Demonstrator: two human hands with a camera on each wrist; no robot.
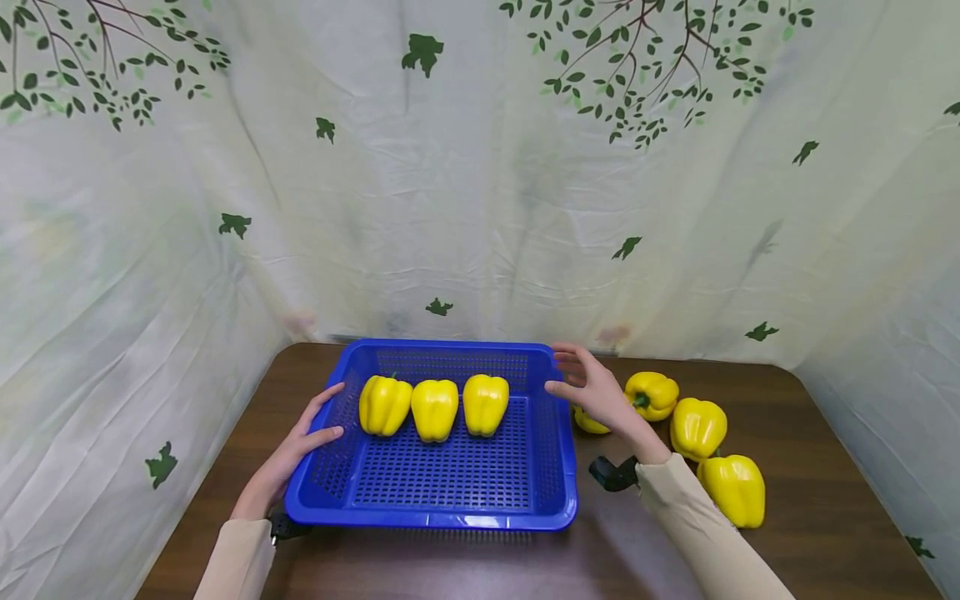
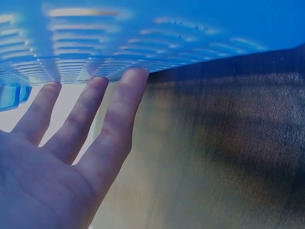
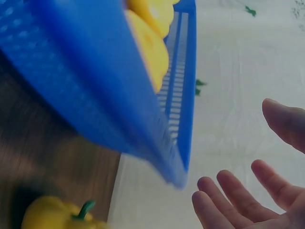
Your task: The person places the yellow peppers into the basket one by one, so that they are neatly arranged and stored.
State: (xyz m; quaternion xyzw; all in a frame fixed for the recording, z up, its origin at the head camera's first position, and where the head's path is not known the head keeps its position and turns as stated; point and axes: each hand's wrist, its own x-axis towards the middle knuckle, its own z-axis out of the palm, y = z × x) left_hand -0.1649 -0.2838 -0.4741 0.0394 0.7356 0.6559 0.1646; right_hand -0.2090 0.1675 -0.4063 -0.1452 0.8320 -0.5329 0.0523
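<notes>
A blue perforated plastic basket (image 1: 442, 521) stands at the middle of the table. Three yellow bell peppers (image 1: 435, 410) form a row in its back half. My left hand (image 1: 292, 446) holds the basket's left rim, thumb over the edge; the left wrist view has its other fingers (image 2: 116, 114) against the perforated outer side. Beside the right rim, my right hand (image 1: 600, 396) is held with fingers spread and nothing in them; the right wrist view shows it apart from the basket. More yellow bell peppers (image 1: 699, 429) lie right of the basket, one partly hidden by my right hand.
A brown wooden table (image 1: 817, 467) carries everything. White cloth (image 1: 480, 208) with printed leaves and branches hangs behind the table and at both sides. Each wrist wears a black camera mount (image 1: 613, 473).
</notes>
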